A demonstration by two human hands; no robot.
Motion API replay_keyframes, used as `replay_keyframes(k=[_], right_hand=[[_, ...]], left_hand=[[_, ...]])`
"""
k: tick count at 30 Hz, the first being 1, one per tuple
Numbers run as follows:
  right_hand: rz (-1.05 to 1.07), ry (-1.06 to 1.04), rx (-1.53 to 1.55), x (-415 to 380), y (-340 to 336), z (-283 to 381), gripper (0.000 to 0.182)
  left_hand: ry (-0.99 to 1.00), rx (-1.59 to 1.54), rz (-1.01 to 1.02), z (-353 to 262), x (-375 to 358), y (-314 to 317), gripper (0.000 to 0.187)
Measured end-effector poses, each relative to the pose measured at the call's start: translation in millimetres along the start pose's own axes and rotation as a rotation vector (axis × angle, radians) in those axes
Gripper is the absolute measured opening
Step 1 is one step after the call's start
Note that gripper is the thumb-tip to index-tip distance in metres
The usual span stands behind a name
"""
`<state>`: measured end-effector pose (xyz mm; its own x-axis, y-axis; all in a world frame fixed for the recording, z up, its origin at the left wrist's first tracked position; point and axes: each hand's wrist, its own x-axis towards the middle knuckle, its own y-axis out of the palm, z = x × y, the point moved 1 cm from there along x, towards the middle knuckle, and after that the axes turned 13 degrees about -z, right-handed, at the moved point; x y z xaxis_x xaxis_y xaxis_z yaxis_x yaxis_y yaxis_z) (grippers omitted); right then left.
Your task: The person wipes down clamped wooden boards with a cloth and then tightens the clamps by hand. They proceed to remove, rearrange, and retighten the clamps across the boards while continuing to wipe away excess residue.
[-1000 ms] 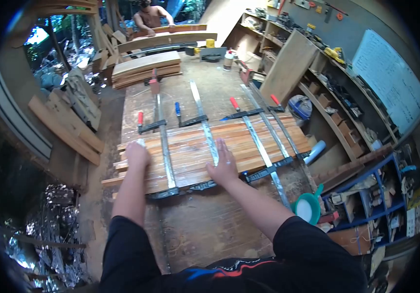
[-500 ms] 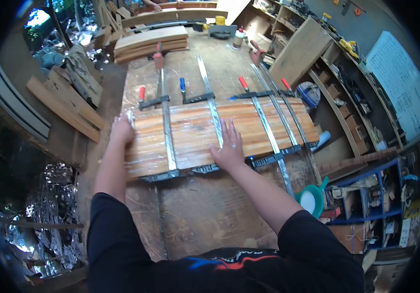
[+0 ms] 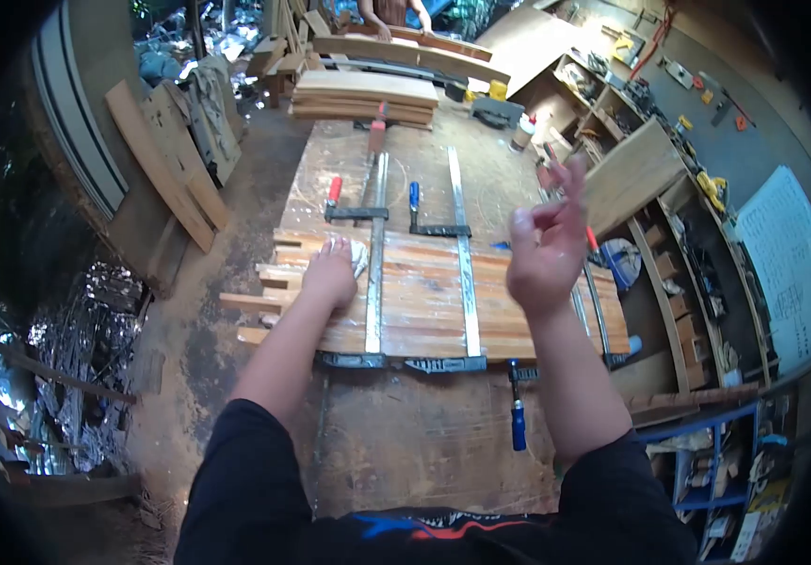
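A panel of glued wood strips [image 3: 420, 282] lies across the workbench, its left ends uneven and whitish smears on its top. Bar clamps grip it, among them a left bar clamp [image 3: 376, 282] and a middle bar clamp [image 3: 467, 292]. My left hand [image 3: 330, 275] presses on the panel's left part, closed over a crumpled white rag [image 3: 359, 256] beside the left clamp. Raised above the panel's right side is my right hand [image 3: 551, 250], fingers apart, partly bent and a little blurred, with nothing visible in it. It hides part of the clamps behind it.
Stacked boards [image 3: 365, 94] sit at the bench's far left, near a bottle [image 3: 523, 132]. Another person's hand [image 3: 384, 33] rests by long boards at the back. Shelves [image 3: 674, 282] line the right side. A blue clamp handle [image 3: 519, 427] hangs down in front of the panel.
My right hand has lifted off the panel. My left hand has shifted inward from the panel's left end with the rag. The view has turned, showing more of the left ends.
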<state>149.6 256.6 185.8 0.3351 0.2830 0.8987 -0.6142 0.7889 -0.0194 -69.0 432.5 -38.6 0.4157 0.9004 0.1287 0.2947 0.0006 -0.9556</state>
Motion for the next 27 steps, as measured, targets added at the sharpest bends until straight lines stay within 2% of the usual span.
replay_keyframes(k=[1, 4, 6, 7, 10, 11, 14, 15, 17, 19, 20, 22, 23, 27], right_hand=[[0.006, 0.054, -0.039, 16.2, 10.7, 6.0, 0.079], [0.943, 0.314, -0.835, 26.0, 38.9, -38.0, 0.072], [1.08, 0.232, -0.8, -13.3, 26.6, -46.6, 0.074], [1.052, 0.241, -0.777, -47.0, 14.2, -48.9, 0.078], [0.892, 0.348, -0.743, -129.2, -17.9, -64.7, 0.083], [0.818, 0.4, -0.74, -149.2, -23.8, -73.3, 0.083], [0.698, 0.471, -0.735, -204.7, -30.0, -93.8, 0.083], [0.713, 0.35, -0.773, -201.8, -24.7, -84.4, 0.082], [0.628, 0.283, -0.7, -204.8, -18.0, -89.2, 0.081], [0.59, 0.279, -0.663, -211.5, -15.9, -91.2, 0.079], [0.585, 0.289, -0.662, -210.1, -17.3, -88.0, 0.078], [0.553, 0.218, -0.669, -205.0, -14.4, -84.4, 0.075], [0.528, 0.183, -0.677, -207.1, -17.2, -78.1, 0.074], [0.562, 0.273, -0.699, -210.1, -17.9, -84.7, 0.077]], left_hand=[[-0.045, 0.041, -0.005, 1.5, 11.0, -0.1, 0.063], [-0.199, 0.112, -0.054, 16.3, 31.0, -7.0, 0.066], [-0.306, 0.192, -0.053, 20.9, 33.6, -25.5, 0.067], [-0.286, 0.188, -0.181, 34.4, 38.7, -2.5, 0.067], [-0.176, 0.142, -0.226, 40.1, 38.7, 20.6, 0.068], [-0.091, 0.168, -0.209, 30.3, 27.5, 9.5, 0.064], [0.041, -0.067, 0.015, 16.2, 16.4, 11.6, 0.054], [0.102, -0.081, -0.039, 10.1, 8.6, 12.7, 0.053], [0.194, -0.123, -0.098, -1.9, -30.5, 23.9, 0.051], [0.208, -0.159, -0.151, -10.5, -45.2, 13.7, 0.046], [0.194, -0.142, -0.103, -14.4, -44.5, 4.6, 0.047], [0.173, -0.121, -0.141, -10.8, -38.1, 25.7, 0.05], [0.165, -0.121, -0.138, -10.4, -31.7, 30.0, 0.052], [0.095, -0.082, -0.12, -9.3, 24.2, 35.4, 0.055]])
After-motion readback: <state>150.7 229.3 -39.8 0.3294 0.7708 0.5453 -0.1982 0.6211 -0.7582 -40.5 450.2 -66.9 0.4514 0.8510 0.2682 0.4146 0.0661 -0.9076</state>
